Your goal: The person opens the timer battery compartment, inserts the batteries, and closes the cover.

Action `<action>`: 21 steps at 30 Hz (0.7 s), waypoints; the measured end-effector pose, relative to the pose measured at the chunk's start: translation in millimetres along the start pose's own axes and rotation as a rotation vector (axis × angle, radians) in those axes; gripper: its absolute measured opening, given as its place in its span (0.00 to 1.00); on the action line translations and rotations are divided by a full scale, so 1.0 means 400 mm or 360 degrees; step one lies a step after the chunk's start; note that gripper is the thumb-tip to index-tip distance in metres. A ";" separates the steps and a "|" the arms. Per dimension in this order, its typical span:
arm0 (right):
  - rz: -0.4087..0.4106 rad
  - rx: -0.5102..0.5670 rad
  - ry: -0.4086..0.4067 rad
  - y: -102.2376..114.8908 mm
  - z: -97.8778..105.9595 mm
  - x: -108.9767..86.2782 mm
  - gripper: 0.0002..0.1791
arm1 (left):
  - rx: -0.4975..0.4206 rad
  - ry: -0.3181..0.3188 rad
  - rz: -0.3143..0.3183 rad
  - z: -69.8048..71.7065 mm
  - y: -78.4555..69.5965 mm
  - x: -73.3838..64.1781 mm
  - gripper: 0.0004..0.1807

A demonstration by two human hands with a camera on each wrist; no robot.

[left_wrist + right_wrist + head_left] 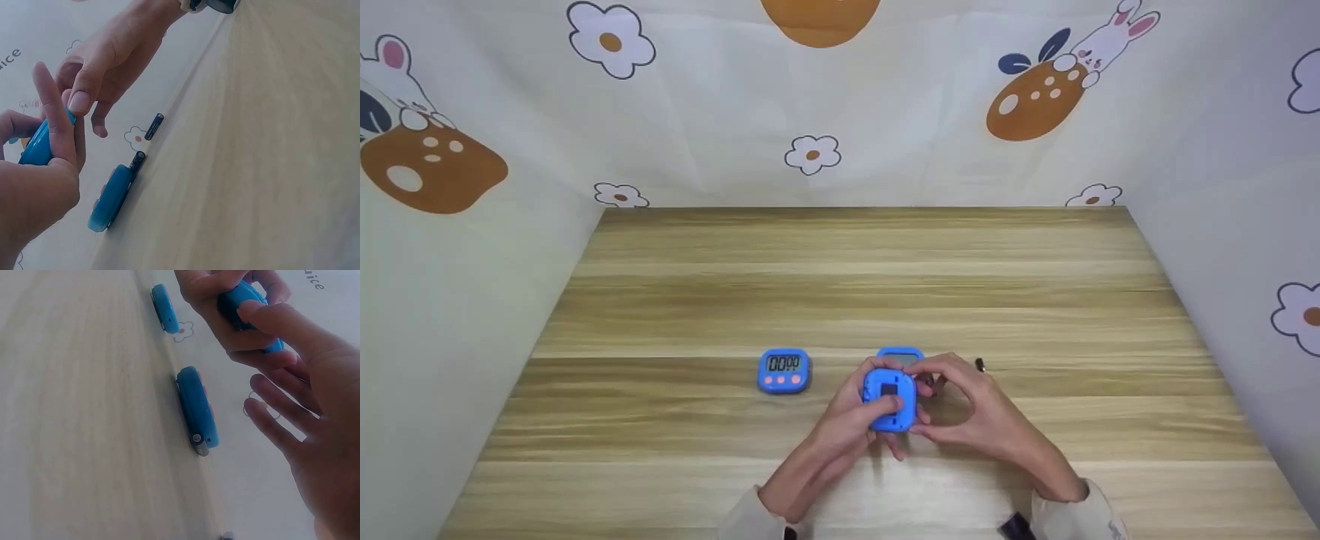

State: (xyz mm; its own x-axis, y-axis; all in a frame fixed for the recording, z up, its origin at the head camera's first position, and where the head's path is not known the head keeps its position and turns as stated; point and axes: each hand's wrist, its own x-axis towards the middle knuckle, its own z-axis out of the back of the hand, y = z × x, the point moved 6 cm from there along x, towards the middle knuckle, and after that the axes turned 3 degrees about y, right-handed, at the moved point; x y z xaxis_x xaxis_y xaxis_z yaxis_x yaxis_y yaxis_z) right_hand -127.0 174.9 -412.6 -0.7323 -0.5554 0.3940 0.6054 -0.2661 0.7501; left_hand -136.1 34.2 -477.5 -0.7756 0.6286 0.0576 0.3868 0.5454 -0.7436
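A blue digital timer [906, 415] is held above the table with its back turned up, showing a dark recess or patch in the middle. My left hand [836, 427] grips it from the left, thumb lying across the back and fingers underneath. From the right side, my right hand [986, 412] pinches the timer's edge between thumb and index finger, its other fingers partly hidden. Just beyond the hands lies a second blue timer [900, 351], partly covered by them. A third timer [784, 371] lies face up to the left, its display showing digits above orange-pink buttons.
One small dark battery [980, 365] lies on the wooden table [840, 277] right of the hands. Another battery [137, 161] touches or nearly touches the second timer in the left wrist view. Patterned cloth [712, 112] walls the back and sides.
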 end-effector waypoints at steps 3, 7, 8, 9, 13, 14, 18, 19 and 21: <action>0.0001 -0.0008 -0.0001 -0.002 0.001 -0.002 0.36 | -0.0003 0.0030 -0.0020 -0.003 -0.001 0.001 0.24; 0.0021 -0.0011 -0.0013 0.001 0.005 -0.001 0.36 | -0.0024 0.0077 -0.0043 -0.011 -0.001 0.003 0.23; 0.0025 -0.0011 -0.0018 0.002 0.006 0.000 0.36 | -0.0033 0.0088 -0.0049 -0.013 -0.001 0.003 0.23; 0.0025 -0.0010 -0.0021 0.003 0.007 0.000 0.36 | -0.0044 0.0096 -0.0054 -0.015 -0.001 0.003 0.23; 0.0019 -0.0006 -0.0019 0.004 0.008 0.002 0.36 | -0.0091 0.0107 -0.0056 -0.016 -0.001 0.003 0.22; 0.0019 -0.0004 -0.0013 0.005 0.007 0.002 0.36 | -0.0097 0.0099 -0.0049 -0.014 0.000 0.002 0.22; 0.0046 -0.0034 -0.0013 0.004 0.002 0.001 0.37 | -0.0085 0.0041 -0.0030 -0.003 0.005 -0.001 0.22; 0.0057 -0.0042 -0.0017 0.004 0.000 0.001 0.37 | -0.0073 0.0029 -0.0032 -0.001 0.006 -0.002 0.22; 0.0074 -0.0054 -0.0026 0.004 -0.001 0.001 0.37 | -0.0065 0.0029 -0.0046 -0.001 0.007 -0.002 0.22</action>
State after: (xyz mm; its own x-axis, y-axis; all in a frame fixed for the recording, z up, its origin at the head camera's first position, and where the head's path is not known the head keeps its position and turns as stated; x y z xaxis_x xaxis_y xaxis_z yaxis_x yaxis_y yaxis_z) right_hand -126.0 173.9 -411.6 -0.7081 -0.5549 0.4366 0.6487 -0.2670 0.7126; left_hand -134.3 35.5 -479.5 -0.7778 0.6219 0.0910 0.3846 0.5855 -0.7137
